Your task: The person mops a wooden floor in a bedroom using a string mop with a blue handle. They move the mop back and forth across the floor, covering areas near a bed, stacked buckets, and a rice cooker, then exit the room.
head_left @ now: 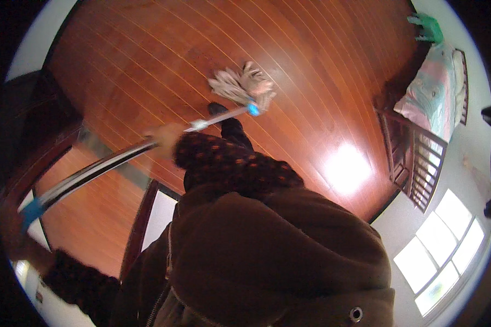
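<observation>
A string mop lies across the view, its pale strands [240, 84] spread on the reddish wood floor ahead of me. A bright blue joint [253, 109] links the strands to a silver and dark mop handle [101, 168], which slants down to the left. My right hand [168, 137], blurred, is closed around the handle's middle, its arm in a dark patterned sleeve. At the far left, my left hand [24, 245] is in shadow, closed at the blue upper end [31, 211] of the handle.
My dark shoe [217, 108] is close to the mop strands. On the right stands a wooden bed [420, 161] with pastel bedding [433, 90]; a green plastic thing [428, 28] is beyond it. A dark doorway frame [139, 229] is at left, a bright window [442, 245] at lower right.
</observation>
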`<state>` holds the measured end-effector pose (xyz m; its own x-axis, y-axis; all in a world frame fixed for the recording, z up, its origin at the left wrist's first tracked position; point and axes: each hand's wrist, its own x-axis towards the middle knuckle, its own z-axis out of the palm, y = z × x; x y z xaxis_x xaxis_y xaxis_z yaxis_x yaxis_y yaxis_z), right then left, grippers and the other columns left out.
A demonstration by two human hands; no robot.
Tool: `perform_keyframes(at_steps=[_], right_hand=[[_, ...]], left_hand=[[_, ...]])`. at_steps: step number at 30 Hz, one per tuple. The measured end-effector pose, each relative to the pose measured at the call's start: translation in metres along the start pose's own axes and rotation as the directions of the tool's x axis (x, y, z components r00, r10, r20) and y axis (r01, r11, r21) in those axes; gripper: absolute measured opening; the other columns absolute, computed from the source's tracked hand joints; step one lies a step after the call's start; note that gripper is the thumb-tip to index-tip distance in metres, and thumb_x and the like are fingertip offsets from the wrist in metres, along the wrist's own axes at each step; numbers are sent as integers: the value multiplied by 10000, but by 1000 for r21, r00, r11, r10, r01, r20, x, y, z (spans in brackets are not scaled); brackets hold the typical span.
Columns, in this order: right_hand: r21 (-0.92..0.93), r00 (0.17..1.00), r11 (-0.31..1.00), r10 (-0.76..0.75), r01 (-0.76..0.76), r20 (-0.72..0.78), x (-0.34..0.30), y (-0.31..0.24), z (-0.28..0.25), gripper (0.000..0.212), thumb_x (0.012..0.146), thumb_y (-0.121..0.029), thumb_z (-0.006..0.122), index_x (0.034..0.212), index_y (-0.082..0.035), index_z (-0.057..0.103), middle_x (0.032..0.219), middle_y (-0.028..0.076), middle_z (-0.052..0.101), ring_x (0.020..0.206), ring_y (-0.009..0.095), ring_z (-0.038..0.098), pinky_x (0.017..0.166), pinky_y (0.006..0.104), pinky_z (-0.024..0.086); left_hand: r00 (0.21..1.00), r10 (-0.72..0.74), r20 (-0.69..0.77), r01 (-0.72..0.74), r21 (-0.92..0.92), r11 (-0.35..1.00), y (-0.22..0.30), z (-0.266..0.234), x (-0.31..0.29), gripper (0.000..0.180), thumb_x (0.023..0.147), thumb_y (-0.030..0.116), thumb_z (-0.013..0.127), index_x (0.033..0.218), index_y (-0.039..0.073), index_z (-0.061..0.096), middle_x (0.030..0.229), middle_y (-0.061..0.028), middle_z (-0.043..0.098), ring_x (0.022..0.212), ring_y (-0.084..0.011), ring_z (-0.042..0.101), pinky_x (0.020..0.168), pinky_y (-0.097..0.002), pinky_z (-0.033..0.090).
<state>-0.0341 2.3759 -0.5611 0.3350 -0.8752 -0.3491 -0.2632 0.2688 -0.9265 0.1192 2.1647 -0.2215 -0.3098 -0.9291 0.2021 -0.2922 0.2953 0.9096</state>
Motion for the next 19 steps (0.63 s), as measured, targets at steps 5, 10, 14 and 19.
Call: perform_keyframes(at_steps=[5,10,14,19], right_hand=[[-258,863,829,504,-496,-37,-176,151,-9,210,830,-317,611,954,-152,650,875,106,665,806,319,639,708,432,507],[-347,738,691,675,-634,-6,-286,185,-30,229,799,-324,608,962,-175,664,811,144,677,776,374,655,687,490,531],[-171,762,781,495,-601,-417,-239,148,-122,342,845,-389,635,1066,-128,635,759,154,668,720,303,674,651,419,524],[-119,825,945,199,-304,-528,-157,63,-219,334,867,-273,648,1096,-30,638,690,131,652,622,211,657,579,314,502]], left_hand=[[803,-193,564,291,-87,953,-116,148,-104,144,869,171,620,791,58,576,779,-60,591,740,-209,584,717,-368,499],[465,-709,530,881,-197,430,-101,116,-171,147,917,113,538,1019,19,585,1033,-100,622,995,-185,582,884,-330,463],[392,-807,441,780,306,546,-105,53,-237,237,910,151,552,1103,22,602,1026,-47,601,945,-143,572,808,-302,477],[311,-921,235,789,476,388,-135,30,-343,243,897,168,561,1088,27,611,1009,-61,609,928,-169,579,795,-319,480]])
